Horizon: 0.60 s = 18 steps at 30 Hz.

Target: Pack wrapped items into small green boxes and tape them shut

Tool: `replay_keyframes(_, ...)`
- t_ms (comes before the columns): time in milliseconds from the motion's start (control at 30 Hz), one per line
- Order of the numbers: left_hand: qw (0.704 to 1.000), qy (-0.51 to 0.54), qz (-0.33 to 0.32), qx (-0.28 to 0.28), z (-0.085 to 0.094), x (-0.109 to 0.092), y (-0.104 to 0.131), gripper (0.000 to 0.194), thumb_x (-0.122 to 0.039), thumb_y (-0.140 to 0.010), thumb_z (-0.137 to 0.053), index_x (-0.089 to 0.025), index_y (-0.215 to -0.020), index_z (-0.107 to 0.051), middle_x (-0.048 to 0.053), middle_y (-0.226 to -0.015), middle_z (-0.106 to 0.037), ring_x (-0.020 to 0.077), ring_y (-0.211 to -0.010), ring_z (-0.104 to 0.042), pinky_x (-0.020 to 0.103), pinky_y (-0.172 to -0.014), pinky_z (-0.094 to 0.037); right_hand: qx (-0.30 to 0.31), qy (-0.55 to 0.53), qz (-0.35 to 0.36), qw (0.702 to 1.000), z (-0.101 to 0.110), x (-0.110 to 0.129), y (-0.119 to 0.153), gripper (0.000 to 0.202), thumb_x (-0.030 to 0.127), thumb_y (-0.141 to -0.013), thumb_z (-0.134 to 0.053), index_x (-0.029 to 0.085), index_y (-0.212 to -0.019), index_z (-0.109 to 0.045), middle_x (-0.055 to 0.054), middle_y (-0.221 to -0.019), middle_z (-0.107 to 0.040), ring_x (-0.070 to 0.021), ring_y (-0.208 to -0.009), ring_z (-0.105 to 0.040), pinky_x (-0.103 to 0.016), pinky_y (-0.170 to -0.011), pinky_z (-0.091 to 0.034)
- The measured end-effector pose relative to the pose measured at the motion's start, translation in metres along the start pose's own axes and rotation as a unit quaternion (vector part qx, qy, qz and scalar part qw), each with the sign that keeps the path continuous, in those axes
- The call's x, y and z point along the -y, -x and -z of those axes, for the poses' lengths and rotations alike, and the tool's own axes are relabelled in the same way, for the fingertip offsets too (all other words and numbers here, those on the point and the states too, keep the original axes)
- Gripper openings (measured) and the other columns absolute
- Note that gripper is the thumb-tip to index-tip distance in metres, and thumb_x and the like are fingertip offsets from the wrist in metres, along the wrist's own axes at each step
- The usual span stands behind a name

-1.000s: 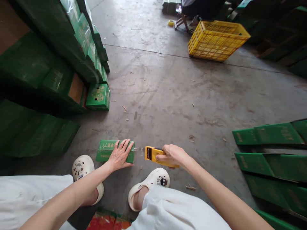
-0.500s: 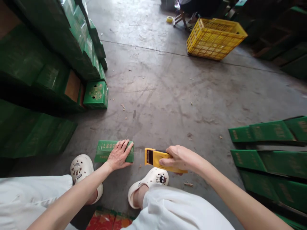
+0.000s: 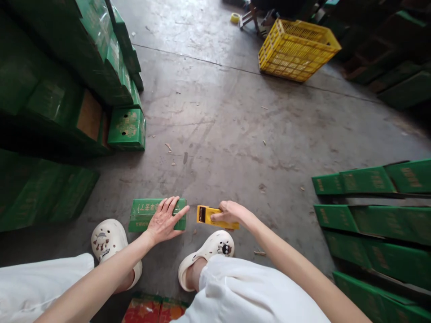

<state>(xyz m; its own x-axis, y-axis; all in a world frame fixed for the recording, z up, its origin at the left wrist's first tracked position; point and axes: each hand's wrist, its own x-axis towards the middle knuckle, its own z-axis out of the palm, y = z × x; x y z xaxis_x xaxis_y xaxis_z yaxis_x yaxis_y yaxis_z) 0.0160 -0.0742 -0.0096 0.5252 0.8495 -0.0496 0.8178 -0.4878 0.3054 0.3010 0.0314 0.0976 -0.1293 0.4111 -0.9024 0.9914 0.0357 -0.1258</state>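
Observation:
A green printed carton [image 3: 143, 214] lies on the floor in front of my feet. My left hand [image 3: 164, 217] rests palm down on its right end, fingers spread, with one fingertip reaching past the edge. To the right, my right hand [image 3: 231, 211] is wrapped round a yellow hand tool [image 3: 204, 215] with a dark window near its front end. The tool points left at the carton, with a small gap between them. Its underside is hidden, so I cannot tell its exact kind.
Stacked green cartons [image 3: 101, 54] rise at the left, with one carton [image 3: 126, 128] at their foot. Rows of green cartons [image 3: 367, 179] stand at the right. A yellow crate [image 3: 298, 51] and a tape roll [image 3: 235, 18] are farther back. White clogs [image 3: 109, 240] flank the carton; red boxes [image 3: 143, 310] sit below.
My right hand has brought the yellow tool lower and slightly left. My left hand stays on the carton, its fingers a little more spread. The whole view has shifted slightly.

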Motion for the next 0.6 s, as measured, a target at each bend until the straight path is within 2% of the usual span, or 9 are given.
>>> replay_keyframes(67,1.000,0.007,-0.013,0.006,0.002,0.003,0.002,0.082,-0.057,-0.081,-0.076,-0.033,-0.154,-0.048,0.015,-0.168,-0.028,0.0418,-0.154,-0.026,0.060,-0.126,-0.020,0.004,-0.016,0.002,1.000,-0.004,0.000,-0.008,0.049,0.066,-0.081,-0.069,0.019,-0.090,-0.077,-0.009,-0.075,-0.078,-0.0234,-0.073,-0.075,-0.025,-0.059,-0.047)
replay_keyframes(167,0.999,0.010,-0.034,0.016,0.003,0.007,0.005,0.075,-0.055,-0.084,-0.073,-0.031,-0.152,-0.051,0.015,-0.171,-0.024,0.0413,-0.157,-0.021,0.061,-0.126,-0.020,-0.011,-0.012,-0.003,1.000,-0.007,0.006,-0.013,0.044,0.061,-0.083,-0.070,0.019,-0.093,-0.078,-0.008,-0.074,-0.078,-0.0239,-0.073,-0.076,-0.025,-0.062,-0.051)
replay_keyframes(300,0.999,0.004,-0.047,0.006,-0.002,0.010,0.005,0.074,-0.054,-0.086,-0.071,-0.030,-0.153,-0.050,0.014,-0.172,-0.022,0.0413,-0.158,-0.018,0.061,-0.126,-0.019,-0.055,0.015,0.013,0.998,-0.013,0.039,-0.026,0.038,0.050,-0.087,-0.069,0.018,-0.102,-0.080,-0.013,-0.092,-0.081,-0.0275,-0.088,-0.078,-0.029,-0.074,-0.056)
replay_keyframes(367,0.999,0.003,-0.051,-0.009,-0.006,0.009,0.003,0.075,-0.057,-0.085,-0.072,-0.030,-0.152,-0.052,0.015,-0.172,-0.023,0.0421,-0.157,-0.020,0.062,-0.126,-0.019,-0.075,0.019,0.020,0.997,-0.018,0.062,-0.034,0.035,0.043,-0.088,-0.068,0.017,-0.107,-0.080,-0.016,-0.101,-0.081,-0.0293,-0.099,-0.077,-0.030,-0.080,-0.056)
replay_keyframes(467,0.998,-0.001,-0.060,-0.029,-0.008,0.007,0.000,0.079,-0.062,-0.083,-0.073,-0.028,-0.151,-0.054,0.017,-0.172,-0.024,0.0434,-0.155,-0.025,0.061,-0.125,-0.018,-0.095,0.019,0.021,0.995,-0.022,0.085,-0.040,0.033,0.037,-0.088,-0.067,0.017,-0.110,-0.080,-0.018,-0.104,-0.081,-0.0293,-0.103,-0.077,-0.030,-0.082,-0.056)
replay_keyframes(533,0.997,-0.012,-0.073,-0.021,-0.003,0.011,0.000,0.086,-0.062,-0.081,-0.074,-0.027,-0.155,-0.049,0.018,-0.172,-0.022,0.0426,-0.156,-0.024,0.058,-0.125,-0.017,-0.107,0.021,0.021,0.994,-0.022,0.085,-0.038,0.033,0.037,-0.086,-0.070,0.016,-0.109,-0.080,-0.018,-0.104,-0.081,-0.0301,-0.104,-0.077,-0.030,-0.082,-0.056)
replay_keyframes(600,0.997,-0.027,-0.068,0.000,0.006,0.019,0.003,0.099,-0.062,-0.077,-0.077,-0.027,-0.161,-0.038,0.019,-0.173,-0.020,0.0420,-0.157,-0.021,0.057,-0.125,-0.014,-0.126,0.027,0.015,0.992,-0.021,0.074,-0.031,0.034,0.037,-0.085,-0.071,0.016,-0.110,-0.080,-0.019,-0.109,-0.080,-0.0318,-0.107,-0.075,-0.032,-0.083,-0.055)
